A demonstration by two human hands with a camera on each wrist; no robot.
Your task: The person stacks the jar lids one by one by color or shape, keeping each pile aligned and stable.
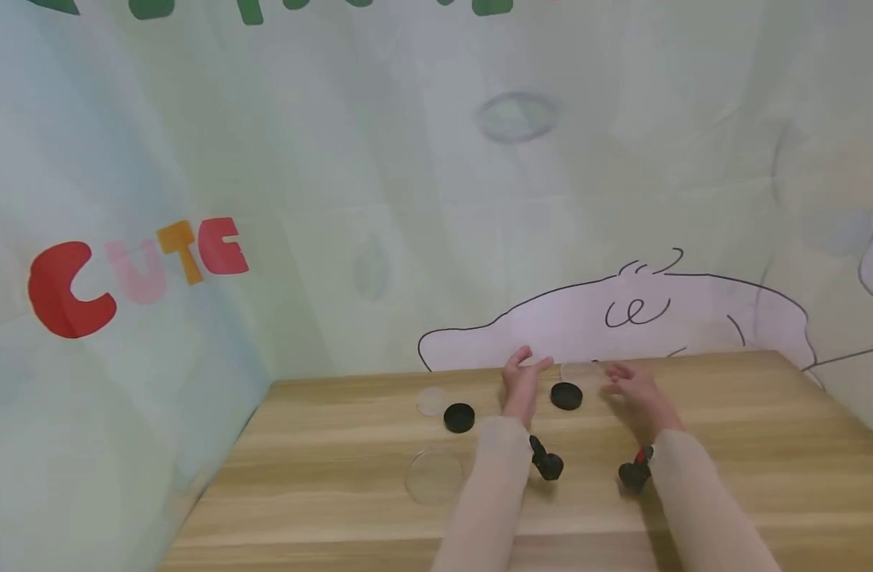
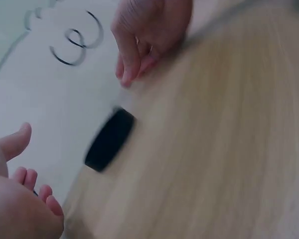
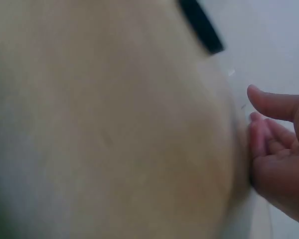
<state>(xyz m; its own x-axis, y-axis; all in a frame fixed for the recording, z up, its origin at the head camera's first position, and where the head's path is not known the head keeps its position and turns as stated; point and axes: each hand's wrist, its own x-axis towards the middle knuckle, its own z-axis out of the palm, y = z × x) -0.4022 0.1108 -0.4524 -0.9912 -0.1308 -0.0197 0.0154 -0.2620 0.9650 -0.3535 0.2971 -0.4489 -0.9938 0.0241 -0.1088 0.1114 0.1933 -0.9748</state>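
My left hand (image 1: pixel 523 385) is at the back of the wooden table, thumb apart from loosely bent fingers, holding nothing that shows. Opposite it, my right hand (image 1: pixel 636 389) reaches beside a clear round disc (image 1: pixel 581 372); a gap shows between its thumb and fingers in the right wrist view. Whether its fingertips touch the clear disc I cannot tell. Between the hands lies a black round disc (image 1: pixel 566 396), like a lid, also seen blurred in the left wrist view (image 2: pixel 109 139).
Left of my left arm are a second black disc (image 1: pixel 459 418), a small clear disc (image 1: pixel 432 401) and a larger clear disc (image 1: pixel 434 477). A printed cloth (image 1: pixel 379 199) hangs behind the table (image 1: pixel 322 461). Dark wrist cameras sit on both wrists.
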